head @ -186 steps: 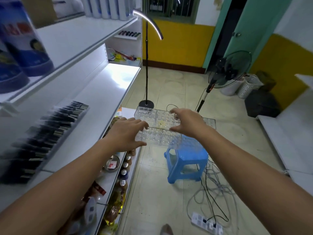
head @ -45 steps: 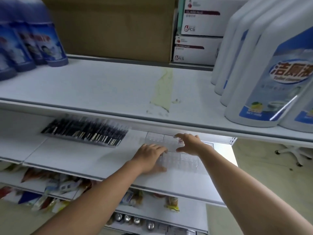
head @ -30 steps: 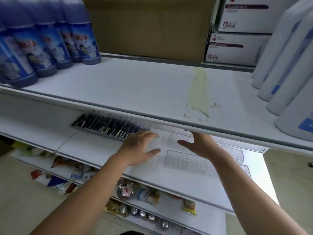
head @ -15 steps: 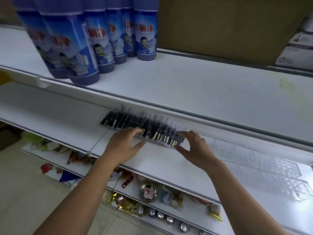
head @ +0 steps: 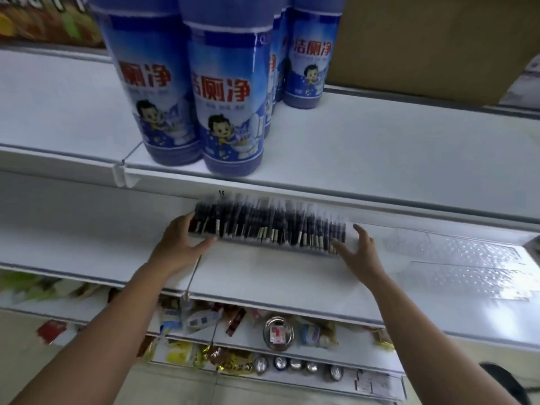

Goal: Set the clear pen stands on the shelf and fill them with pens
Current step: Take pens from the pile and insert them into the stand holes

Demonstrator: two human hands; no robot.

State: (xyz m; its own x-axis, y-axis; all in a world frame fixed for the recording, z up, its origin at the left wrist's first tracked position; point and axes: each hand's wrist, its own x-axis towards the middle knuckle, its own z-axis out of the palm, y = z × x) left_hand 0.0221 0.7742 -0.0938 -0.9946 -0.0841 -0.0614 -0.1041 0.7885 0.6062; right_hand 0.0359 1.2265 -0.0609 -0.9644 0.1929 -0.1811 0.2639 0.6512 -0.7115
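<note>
Dense row of slim dark pens [head: 268,226], blurred, mid-frame on the flat white shelf [head: 263,273]. Clear pen stands [head: 455,249], gridded transparent plastic, lie at frame right on the same shelf, apart from both hands. Left hand [head: 181,244]: fingers straight, touching the row's left end, thumb along its front. Right hand [head: 358,252]: fingers spread, holding nothing, just beside the right end. Glossy blue cylindrical bottles [head: 225,92] on the tier above

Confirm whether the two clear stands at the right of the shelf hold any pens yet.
No, both clear stands lie empty on the shelf, right of the pen row.
</note>
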